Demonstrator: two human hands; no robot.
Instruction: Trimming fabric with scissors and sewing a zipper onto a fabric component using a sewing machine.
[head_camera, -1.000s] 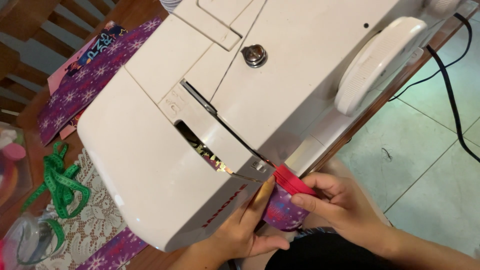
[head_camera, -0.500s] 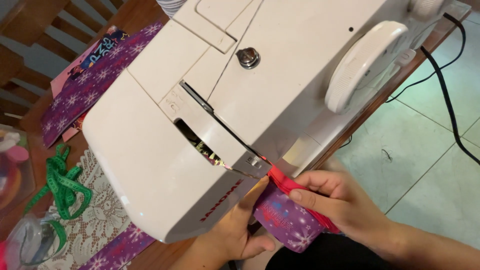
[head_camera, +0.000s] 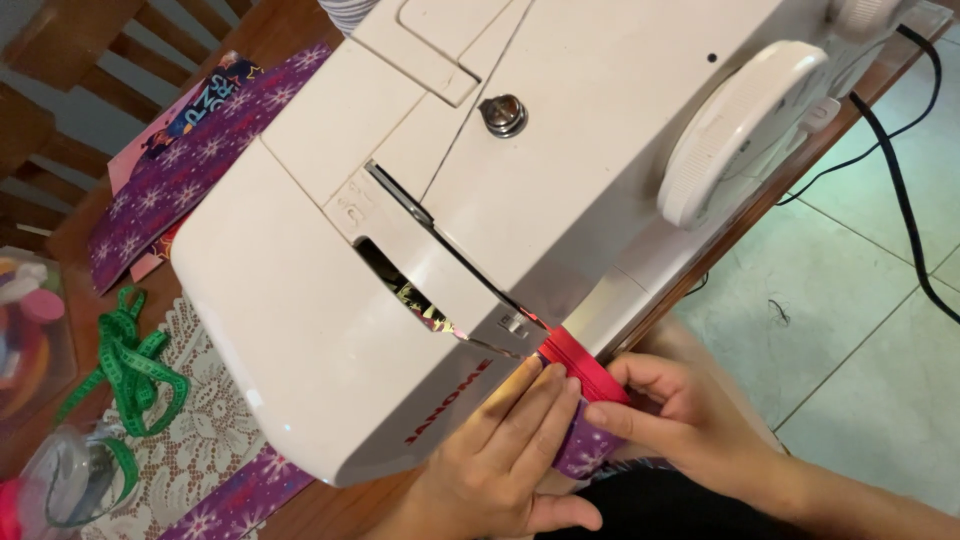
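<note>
A large white sewing machine fills the middle of the view, seen from above. At its near edge a red strip lies on purple fabric with white snowflakes. My left hand lies flat with its fingers pressing the fabric and the strip beside the machine's front. My right hand pinches the red strip and the fabric's edge between thumb and fingers. The needle area is hidden under the machine's body.
More purple snowflake fabric lies at the far left of the wooden table. A green measuring tape rests on a white lace mat. A black cable runs over the tiled floor at the right.
The view has shifted slightly. My left hand has come up from under the fabric and now lies flat on it, and my right hand has moved the red strip closer to the machine.
</note>
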